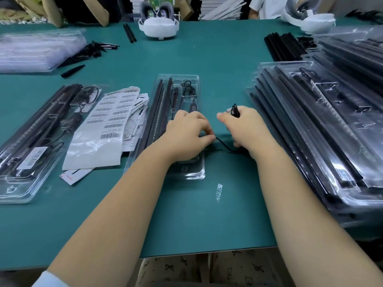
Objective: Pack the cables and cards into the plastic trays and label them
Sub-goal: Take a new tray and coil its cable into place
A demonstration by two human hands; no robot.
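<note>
**Here, a cable is coiled beside its tray**

Across the green bench (217,59), filled trays (323,129) stack on the right and a sheet of labels (112,112) waits at left, presumably within reach for the last step. The open tray (180,79) lies centred, so both hands work at its edge. The left hand (186,133) pinches the black cable (224,146) between thumb and fingers; the right hand (246,129) curls round its coiled end, the slack running between them.
</note>
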